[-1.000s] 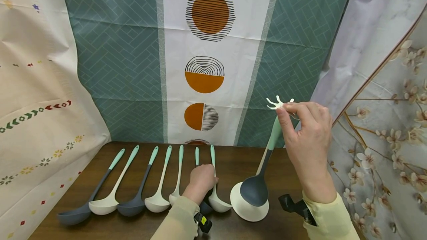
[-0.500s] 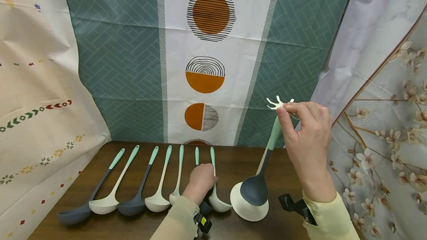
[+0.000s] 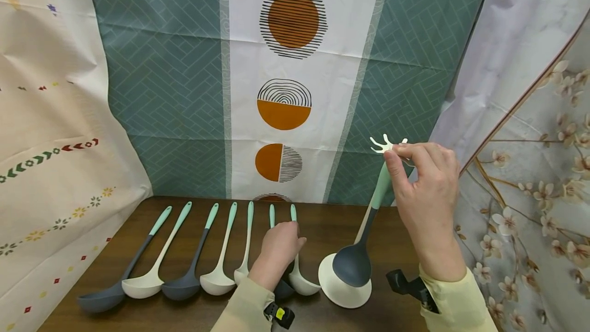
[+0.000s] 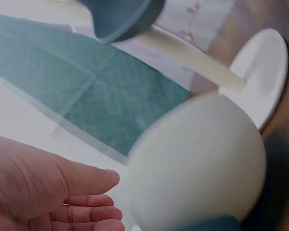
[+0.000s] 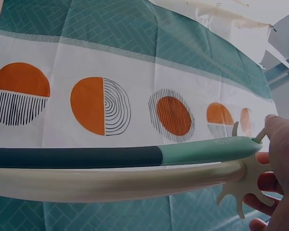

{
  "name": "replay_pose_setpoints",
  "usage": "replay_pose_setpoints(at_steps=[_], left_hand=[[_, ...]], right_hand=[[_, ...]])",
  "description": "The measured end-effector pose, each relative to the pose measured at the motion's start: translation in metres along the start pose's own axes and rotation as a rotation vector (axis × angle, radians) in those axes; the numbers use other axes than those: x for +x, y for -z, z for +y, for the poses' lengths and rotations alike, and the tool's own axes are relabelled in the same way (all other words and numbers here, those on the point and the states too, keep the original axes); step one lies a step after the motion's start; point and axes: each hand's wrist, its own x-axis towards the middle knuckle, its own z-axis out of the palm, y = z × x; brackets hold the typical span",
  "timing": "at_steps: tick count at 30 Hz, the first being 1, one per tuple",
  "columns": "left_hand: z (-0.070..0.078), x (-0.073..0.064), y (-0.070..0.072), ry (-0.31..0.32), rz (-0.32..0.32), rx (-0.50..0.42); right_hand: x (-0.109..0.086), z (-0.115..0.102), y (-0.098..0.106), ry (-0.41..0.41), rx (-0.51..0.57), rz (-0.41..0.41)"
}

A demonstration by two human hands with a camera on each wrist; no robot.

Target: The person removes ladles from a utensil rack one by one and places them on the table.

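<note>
My right hand (image 3: 427,188) pinches the hooked top of a cream utensil stand (image 3: 343,297) with thumb and fingers. From one hook hangs a dark grey ladle (image 3: 353,265) with a mint handle; its bowl is in front of the stand's round base. In the right wrist view the ladle's handle (image 5: 207,150) runs beside the stand's pole (image 5: 135,185). My left hand (image 3: 280,242) is over the right end of a ladle row, its fingers loose and holding nothing. Nearest it are a white ladle (image 3: 303,285) and a dark ladle (image 3: 283,290), their shafts partly hidden by the hand.
Several more mint-handled ladles lie side by side to the left, among them a dark ladle (image 3: 103,298) at the far end and a white ladle (image 3: 216,282). A brown wooden table (image 3: 387,311) bears everything. Patterned curtains (image 3: 286,188) rise behind and at both sides.
My left hand has lifted slightly away from the rightmost white ladle, its thumb now sticking out. My right hand, the stand and the hanging ladle stay where they were.
</note>
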Motion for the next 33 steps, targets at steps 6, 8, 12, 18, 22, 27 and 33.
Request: replay_pose_setpoints(at_steps=[6, 8, 12, 18, 22, 27, 33], left_hand=[[0.012, -0.008, 0.016, -0.041, 0.043, -0.047], [0.016, -0.010, 0.021, -0.054, 0.060, -0.053], [0.023, -0.016, 0.030, -0.068, 0.080, -0.077], [0.034, -0.022, 0.039, -0.105, 0.109, -0.140], [0.040, -0.026, 0.042, -0.166, 0.132, -0.186], [0.046, -0.029, 0.045, -0.208, 0.149, -0.226], [0.051, -0.029, 0.048, -0.226, 0.164, -0.253]], right_hand=[[-0.001, -0.001, 0.001, -0.012, 0.000, -0.014], [-0.001, -0.001, 0.001, -0.008, 0.001, -0.015], [0.000, -0.001, 0.000, 0.003, 0.008, -0.015], [0.000, -0.001, 0.000, 0.001, 0.018, -0.011], [0.000, -0.001, 0.001, 0.007, 0.016, -0.019], [0.001, 0.002, 0.006, 0.034, 0.008, -0.056], [0.003, 0.007, 0.012, 0.050, 0.057, -0.078]])
